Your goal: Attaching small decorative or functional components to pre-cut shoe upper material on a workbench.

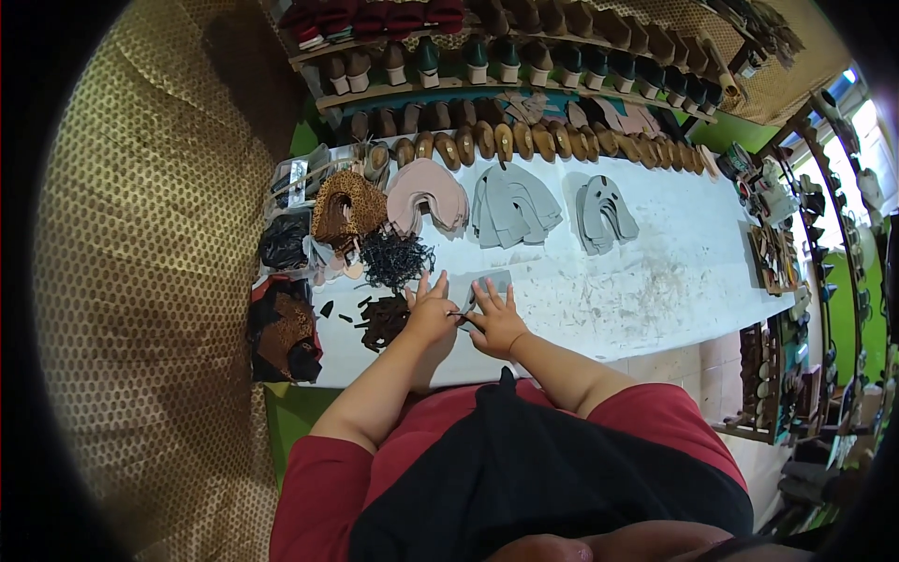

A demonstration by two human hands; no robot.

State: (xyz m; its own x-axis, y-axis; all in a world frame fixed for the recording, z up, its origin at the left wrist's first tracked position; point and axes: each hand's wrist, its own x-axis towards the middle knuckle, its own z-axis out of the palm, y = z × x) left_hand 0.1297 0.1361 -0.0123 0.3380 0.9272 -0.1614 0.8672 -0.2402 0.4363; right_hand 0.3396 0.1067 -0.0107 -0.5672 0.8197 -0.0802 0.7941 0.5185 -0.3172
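On the white-covered table, my left hand (430, 314) has its fingers spread, with the thumb reaching toward my right hand. My right hand (498, 324) lies with fingers stretched over a small flat grey piece (502, 278), partly hidden beneath it. Between the two thumbs runs a thin dark strip (456, 314), too small to make out fully. Beside my left hand is a heap of short dark brown strips (382, 325), with a tangle of black strips (398, 259) just beyond it.
Farther back lie curved shoe-upper pieces in leopard print (328, 211), pink (405, 192) and grey (492, 206), plus another grey stack (599, 217). A row of brown shoe forms (524, 140) lines the far edge. Shelves of shoes (478, 70) stand behind; a tool box (773, 258) sits right.
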